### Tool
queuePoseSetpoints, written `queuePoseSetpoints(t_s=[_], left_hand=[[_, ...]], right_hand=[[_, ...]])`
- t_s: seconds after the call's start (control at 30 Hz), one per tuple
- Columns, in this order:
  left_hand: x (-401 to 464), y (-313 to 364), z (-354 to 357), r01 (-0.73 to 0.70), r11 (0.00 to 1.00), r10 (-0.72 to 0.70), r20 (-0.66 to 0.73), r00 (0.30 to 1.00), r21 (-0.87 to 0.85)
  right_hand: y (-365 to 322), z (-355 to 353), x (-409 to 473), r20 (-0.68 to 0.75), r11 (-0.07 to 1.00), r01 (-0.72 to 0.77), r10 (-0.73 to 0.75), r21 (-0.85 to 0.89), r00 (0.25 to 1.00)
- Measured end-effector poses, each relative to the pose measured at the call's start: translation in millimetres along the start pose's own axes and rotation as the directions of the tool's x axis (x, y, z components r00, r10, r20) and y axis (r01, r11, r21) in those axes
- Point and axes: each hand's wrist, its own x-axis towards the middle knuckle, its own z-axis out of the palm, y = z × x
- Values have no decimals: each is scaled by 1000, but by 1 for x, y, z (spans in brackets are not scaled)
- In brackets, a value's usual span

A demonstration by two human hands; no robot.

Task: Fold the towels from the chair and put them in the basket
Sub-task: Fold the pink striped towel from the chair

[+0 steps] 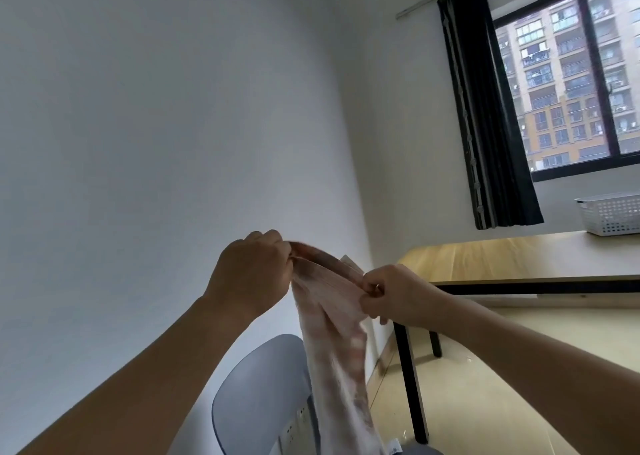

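Pale pink, blotchy towel (332, 336) hangs in the air from my two hands, its top edge stretched between them and the rest drooping down in front of the grey chair (256, 395). My left hand (254, 274) pinches one end of that edge with curled fingers, and my right hand (391, 295) pinches the other end just beside it. White perforated basket (611, 213) sits well apart at the far right on the wooden surface (512, 257), below the window (568, 83) and next to the dark curtain (485, 115).
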Motion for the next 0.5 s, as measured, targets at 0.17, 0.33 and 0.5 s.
queuePoseSetpoints(t_s=[0.17,0.33,0.5], left_hand=[[-6,10,-1,205,978,-206,207,956,27],[-1,8,-1,383,902,-324,274,906,-201],[0,10,0,477,645,-354,320,879,-597]], right_hand=[[-18,-25,3,-2,999,24,-24,42,1000],[-26,-46,6,96,994,55,-46,-90,994],[-30,-70,4,227,997,-69,72,-17,971]])
